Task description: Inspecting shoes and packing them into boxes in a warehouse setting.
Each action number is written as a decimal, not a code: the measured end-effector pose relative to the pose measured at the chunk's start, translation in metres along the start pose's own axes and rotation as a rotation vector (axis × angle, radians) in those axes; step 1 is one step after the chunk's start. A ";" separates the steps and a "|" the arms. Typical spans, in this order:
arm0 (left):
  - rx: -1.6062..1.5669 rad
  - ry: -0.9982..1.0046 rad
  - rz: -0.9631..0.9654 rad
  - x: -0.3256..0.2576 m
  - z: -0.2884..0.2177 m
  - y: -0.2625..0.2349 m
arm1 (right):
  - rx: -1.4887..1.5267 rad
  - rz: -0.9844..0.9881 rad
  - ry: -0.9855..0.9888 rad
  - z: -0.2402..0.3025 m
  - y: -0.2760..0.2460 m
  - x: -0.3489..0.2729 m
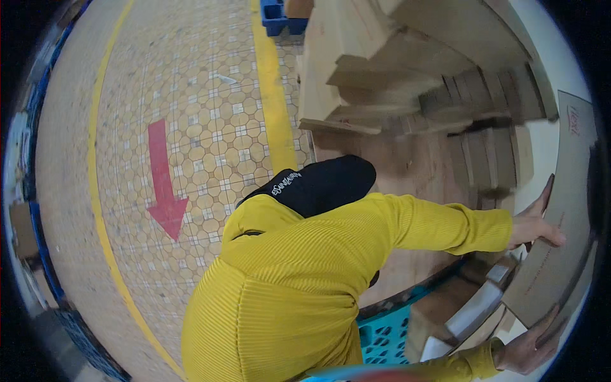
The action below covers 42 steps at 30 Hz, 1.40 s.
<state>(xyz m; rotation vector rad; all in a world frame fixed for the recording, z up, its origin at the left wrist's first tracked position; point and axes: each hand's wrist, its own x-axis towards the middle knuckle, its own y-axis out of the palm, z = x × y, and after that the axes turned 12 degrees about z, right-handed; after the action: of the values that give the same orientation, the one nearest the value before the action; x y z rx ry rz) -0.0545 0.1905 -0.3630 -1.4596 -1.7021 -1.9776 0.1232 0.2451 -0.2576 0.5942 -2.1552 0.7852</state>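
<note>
Cardboard sheet [571, 184], flat, brown and smooth, stands tilted at the far right of the view, its long edge bent by the lens; the left hand [538, 221] grasps its near edge, fingers laid up along the rim and thumb pressed on the face; the right hand [525, 349] grips the sheet's lower corner, fingers curled under it. Both arms wear a yellow ribbed sweater [280, 286], whose bulk fills the lower middle of the view; a black cap [324, 181] with a rounded crown sits just above it and hides part of the brown boards behind.

Beyond the cap rise stacks of flat cardboard [407, 83], pale, with stepped, layered edges, leaning in several piles; more dark folded layers hang beside the held sheet. Below the arms lies a teal plastic pallet [382, 334] with a grid of holes, and near it white flat pieces [474, 310] crowd the space under the sheet. To the left spreads a tiled floor [210, 95] of small tan octagons, marked with yellow lines [275, 95] and a red arrow [164, 184]; a blue pallet [280, 18] rests at the top.
</note>
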 end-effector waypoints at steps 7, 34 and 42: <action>-0.266 -0.353 -0.158 -0.079 0.134 -0.054 | 0.084 0.184 0.028 0.006 0.016 -0.101; 1.322 -0.510 -1.064 -0.354 -0.222 -0.316 | 1.042 1.076 0.129 0.274 0.246 -0.261; 0.799 -0.210 -1.066 -0.248 -0.263 -0.347 | 2.111 0.699 1.164 0.400 0.458 -0.105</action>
<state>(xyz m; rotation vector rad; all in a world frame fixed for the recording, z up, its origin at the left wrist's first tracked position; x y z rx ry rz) -0.3004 -0.0187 -0.7468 -0.4709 -3.2349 -1.0225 -0.2950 0.3067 -0.7073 0.0415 0.2440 2.6840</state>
